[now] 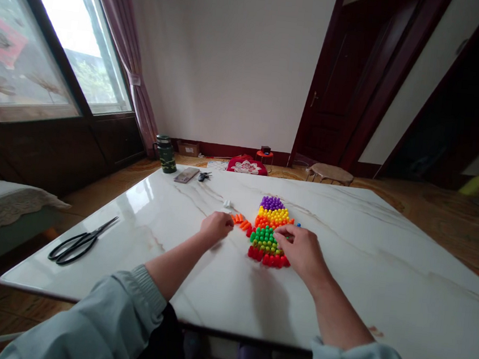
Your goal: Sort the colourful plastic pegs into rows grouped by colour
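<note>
On a marbled white table point(382, 286) near a window point(84, 32) lie colourful beads point(265, 235).

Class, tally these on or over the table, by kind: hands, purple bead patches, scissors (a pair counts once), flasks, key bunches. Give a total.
Hands: 2 (left hand, right hand)
Purple bead patch: 1
Scissors: 1
Flask: 1
Key bunch: 1
Total: 6

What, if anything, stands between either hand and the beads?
Nothing visible does. The right hand is at the right side of the green beads, and the left hand is by the orange beads at the left tip. The scissors lie farther left, out of the way.
</note>
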Action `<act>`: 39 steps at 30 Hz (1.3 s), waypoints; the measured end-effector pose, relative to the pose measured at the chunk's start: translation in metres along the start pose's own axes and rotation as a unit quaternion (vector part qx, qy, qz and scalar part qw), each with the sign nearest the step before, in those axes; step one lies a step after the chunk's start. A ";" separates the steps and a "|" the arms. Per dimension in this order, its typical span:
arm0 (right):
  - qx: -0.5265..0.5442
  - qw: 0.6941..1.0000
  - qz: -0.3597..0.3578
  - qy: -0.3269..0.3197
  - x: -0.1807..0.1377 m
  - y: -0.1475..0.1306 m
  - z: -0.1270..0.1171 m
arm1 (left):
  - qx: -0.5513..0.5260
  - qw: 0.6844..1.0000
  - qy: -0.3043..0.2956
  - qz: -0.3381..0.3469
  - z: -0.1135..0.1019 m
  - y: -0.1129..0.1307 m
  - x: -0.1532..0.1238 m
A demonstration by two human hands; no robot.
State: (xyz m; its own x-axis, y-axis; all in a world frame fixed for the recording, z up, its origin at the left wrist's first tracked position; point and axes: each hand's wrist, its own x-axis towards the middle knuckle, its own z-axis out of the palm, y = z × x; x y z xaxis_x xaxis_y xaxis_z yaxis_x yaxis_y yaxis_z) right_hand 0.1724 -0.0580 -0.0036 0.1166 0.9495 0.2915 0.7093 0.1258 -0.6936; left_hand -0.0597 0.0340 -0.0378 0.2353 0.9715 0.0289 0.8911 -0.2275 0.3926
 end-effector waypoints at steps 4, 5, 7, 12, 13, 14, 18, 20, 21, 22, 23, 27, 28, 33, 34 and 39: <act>0.052 0.997 0.018 0.057 0.003 0.001 -0.007 | 0.027 0.995 0.066 -0.073 -0.025 -0.047 -0.003; 0.063 0.996 0.021 0.066 0.003 0.002 -0.008 | 0.029 0.994 0.072 -0.076 -0.027 -0.055 -0.005; 0.079 0.994 0.022 0.077 0.004 0.002 -0.009 | 0.027 0.995 0.073 -0.061 -0.025 -0.064 -0.007; 0.078 0.995 0.003 0.067 0.003 -0.003 -0.004 | -0.006 0.997 0.034 0.075 0.007 -0.037 -0.002; 0.074 0.995 -0.002 0.064 0.003 -0.004 -0.003 | -0.015 0.994 0.024 0.109 0.016 -0.027 0.000; 0.070 0.996 -0.007 0.060 0.003 -0.005 -0.002 | -0.023 0.989 0.013 0.144 0.024 -0.017 0.001; 0.062 0.997 -0.007 0.044 0.001 -0.005 -0.002 | -0.047 0.966 -0.051 0.249 0.047 0.011 0.007; 0.066 0.997 0.004 0.032 0.000 -0.002 -0.003 | -0.029 0.968 -0.078 0.237 0.052 0.015 0.009; 0.070 0.997 0.008 0.027 0.000 -0.001 -0.003 | -0.013 0.970 -0.086 0.225 0.053 0.015 0.009; 0.073 0.997 0.012 0.023 0.000 0.000 -0.004 | 0.005 0.972 -0.092 0.216 0.053 0.014 0.010; 0.073 0.997 0.015 0.021 -0.001 0.001 -0.004 | 0.022 0.973 -0.094 0.211 0.053 0.013 0.009; 0.052 0.998 0.016 0.016 -0.001 0.002 -0.005 | 0.071 0.967 -0.101 0.224 0.045 0.007 0.001; 0.042 0.999 0.016 0.013 0.000 0.002 -0.005 | 0.085 0.964 -0.103 0.228 0.042 0.007 -0.002; -0.045 0.999 0.019 -0.020 0.000 0.005 -0.004 | 0.137 0.967 -0.105 0.190 0.030 0.007 -0.014; -0.064 0.997 0.021 -0.031 0.000 0.007 -0.004 | 0.139 0.968 -0.104 0.180 0.028 0.006 -0.014; -0.090 0.994 0.024 -0.058 -0.001 0.015 -0.003 | 0.137 0.974 -0.117 0.136 0.024 0.002 -0.014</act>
State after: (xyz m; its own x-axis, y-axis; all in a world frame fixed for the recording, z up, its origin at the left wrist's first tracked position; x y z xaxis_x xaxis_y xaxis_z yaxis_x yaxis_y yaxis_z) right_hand 0.1847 -0.0577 -0.0126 0.0800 0.9813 0.1748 0.8185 0.0354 -0.5734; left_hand -0.0521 0.0186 -0.0594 0.5302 0.8386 -0.1248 0.8462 -0.5143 0.1392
